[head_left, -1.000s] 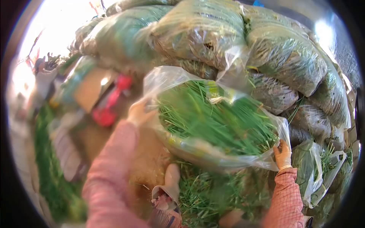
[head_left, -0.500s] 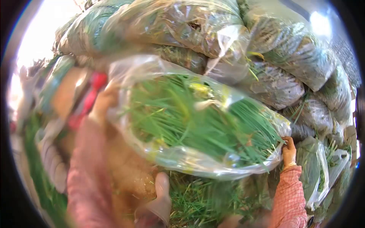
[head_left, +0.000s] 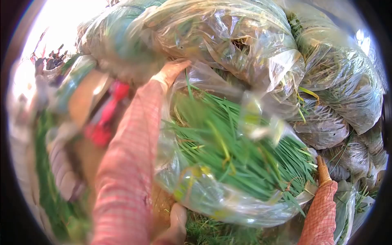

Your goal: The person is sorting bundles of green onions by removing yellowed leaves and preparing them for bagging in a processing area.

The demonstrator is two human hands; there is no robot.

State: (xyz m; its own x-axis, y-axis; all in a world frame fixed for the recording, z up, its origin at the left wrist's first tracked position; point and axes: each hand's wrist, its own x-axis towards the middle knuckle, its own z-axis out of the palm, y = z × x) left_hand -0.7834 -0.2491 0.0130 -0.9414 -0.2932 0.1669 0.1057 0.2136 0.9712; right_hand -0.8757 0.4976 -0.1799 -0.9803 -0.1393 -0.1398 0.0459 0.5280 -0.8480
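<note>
A large clear plastic bag point(head_left: 245, 210) lies open in front of me, full of long, narrow green leaves point(head_left: 228, 139) laid mostly side by side. My left hand point(head_left: 173, 74) grips the bag's rim at its upper left corner, the arm stretched forward. At the right end, my right hand point(head_left: 322, 170) has hold of the bag's edge beside the pale cut ends of the leaves. Part of its fingers is hidden behind the plastic. A loose, blurred fold of plastic stands over the upper right of the leaves.
Stuffed clear bags point(head_left: 220, 28) are piled behind the open one, with more bags point(head_left: 339, 77) stacked on the right. Red objects point(head_left: 108, 114) lie blurred to the left. A foot point(head_left: 177, 220) and scattered green cuttings point(head_left: 220, 230) are on the ground below.
My left hand has moved up and to the right along with the bag's rim. The bag and my right hand appear lower and further right in view, partly because the camera has turned.
</note>
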